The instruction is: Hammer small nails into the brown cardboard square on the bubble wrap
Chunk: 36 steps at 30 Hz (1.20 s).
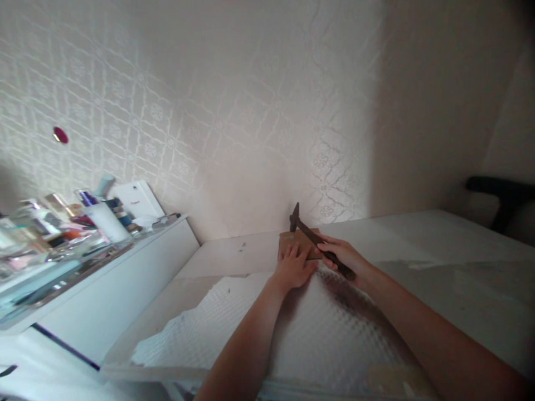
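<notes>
My right hand (340, 256) is wrapped round the handle of a hammer (311, 233), whose dark head points up and away toward the wall. Under the hammer lies a flat brown piece (287, 239), like cardboard or thin board, with small pale marks at its upper left. My left hand (295, 268) rests flat on its near part, fingers spread. Beneath both forearms a sheet of bubble wrap (234, 312) covers the white tabletop (221, 253). The near edge of the brown piece is partly hidden by my hands.
To the left stands a white cabinet (137, 278), its top crowded with bottles, a white cylinder (106, 223) and a white box (137, 199). Two tiny dark items (242, 245) lie on the tabletop. A patterned wall (251, 139) rises behind; a black chair part (501, 192) is at right.
</notes>
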Each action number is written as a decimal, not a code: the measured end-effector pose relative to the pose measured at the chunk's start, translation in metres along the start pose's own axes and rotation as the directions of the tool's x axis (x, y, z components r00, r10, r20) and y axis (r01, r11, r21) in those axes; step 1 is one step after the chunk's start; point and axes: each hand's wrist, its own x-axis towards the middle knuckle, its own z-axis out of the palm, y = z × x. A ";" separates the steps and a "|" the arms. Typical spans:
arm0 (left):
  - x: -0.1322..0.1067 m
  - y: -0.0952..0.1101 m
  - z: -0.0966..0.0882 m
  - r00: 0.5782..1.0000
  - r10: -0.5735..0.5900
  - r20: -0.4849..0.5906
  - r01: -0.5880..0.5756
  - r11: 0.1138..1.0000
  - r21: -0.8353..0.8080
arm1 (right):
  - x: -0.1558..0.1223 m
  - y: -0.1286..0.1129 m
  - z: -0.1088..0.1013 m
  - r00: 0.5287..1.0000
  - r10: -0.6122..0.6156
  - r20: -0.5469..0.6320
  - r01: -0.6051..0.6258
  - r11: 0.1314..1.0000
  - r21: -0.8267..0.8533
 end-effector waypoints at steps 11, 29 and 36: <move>0.001 0.000 0.001 1.000 0.001 -0.005 -0.001 1.000 0.000 | -0.002 -0.001 0.000 1.000 -0.008 0.007 0.008 1.000 0.026; 0.000 0.000 0.000 1.000 0.004 -0.001 -0.003 1.000 0.022 | -0.002 -0.002 0.001 0.999 -0.033 -0.031 0.033 0.999 -0.003; 0.000 0.001 -0.002 1.000 -0.012 0.022 0.011 0.999 0.045 | -0.003 -0.004 0.001 1.000 0.019 0.008 -0.019 1.000 0.015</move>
